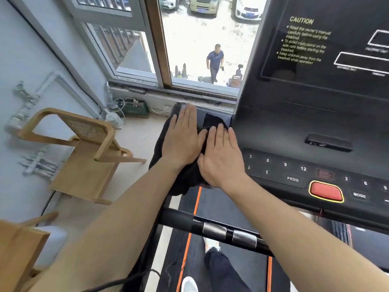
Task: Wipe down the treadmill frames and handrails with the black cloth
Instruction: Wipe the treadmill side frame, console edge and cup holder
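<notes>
Head view: pressing black cloth (182, 180) onto treadmill frame (220, 113) with left hand (182, 140) and right hand (221, 159), both flat, fingers straight.

Both hands lie flat, palms down, side by side. The left hand (182, 137) has its fingers straight and closed together, reaching a little farther forward than the right hand (221, 158), whose fingers are straight and slightly spread. The left thumb lies just beside the right index finger. The bare left forearm (117, 218) and right forearm (294, 224) stretch in from the lower corners, converging toward the hands.
</notes>
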Action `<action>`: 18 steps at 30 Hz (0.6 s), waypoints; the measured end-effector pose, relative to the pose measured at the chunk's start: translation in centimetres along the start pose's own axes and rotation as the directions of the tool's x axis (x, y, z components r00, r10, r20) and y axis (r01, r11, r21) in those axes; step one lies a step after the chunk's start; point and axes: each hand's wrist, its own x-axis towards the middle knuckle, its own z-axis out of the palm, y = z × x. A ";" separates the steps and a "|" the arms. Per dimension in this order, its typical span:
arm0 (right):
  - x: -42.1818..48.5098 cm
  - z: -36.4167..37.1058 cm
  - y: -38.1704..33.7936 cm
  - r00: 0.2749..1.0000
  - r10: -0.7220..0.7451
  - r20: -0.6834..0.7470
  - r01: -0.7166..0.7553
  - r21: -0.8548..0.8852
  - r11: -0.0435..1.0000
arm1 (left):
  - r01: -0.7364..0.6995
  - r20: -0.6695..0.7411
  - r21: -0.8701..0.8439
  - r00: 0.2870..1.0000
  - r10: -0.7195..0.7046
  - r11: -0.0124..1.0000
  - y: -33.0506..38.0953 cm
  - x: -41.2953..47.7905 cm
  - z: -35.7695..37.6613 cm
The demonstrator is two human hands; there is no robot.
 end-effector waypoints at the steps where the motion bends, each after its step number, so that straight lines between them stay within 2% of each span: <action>1: -1.0 0.1 -0.4 1.000 -0.016 0.004 0.016 0.003 1.000 | 0.022 0.002 0.005 1.000 -0.022 1.000 0.0 -1.1 0.1; 5: -6.1 1.2 -3.0 0.998 -0.013 -0.068 0.018 0.077 0.997 | 0.056 0.037 0.077 0.998 -0.058 0.995 -0.6 -6.7 0.2; 9: -9.5 1.7 -5.6 0.995 -0.022 -0.095 0.034 0.126 0.991 | 0.009 0.081 0.140 0.997 -0.020 0.990 -1.9 -9.9 0.0; 14: -6.7 2.0 -3.7 0.981 -0.149 -0.123 0.155 0.035 0.987 | 0.076 0.071 0.071 0.994 -0.081 0.995 -3.4 -7.4 -0.4; 18: -5.3 1.8 -2.6 0.988 -0.096 -0.124 0.091 -0.048 0.995 | 0.066 0.026 0.145 0.997 -0.071 0.987 -2.2 -4.7 0.3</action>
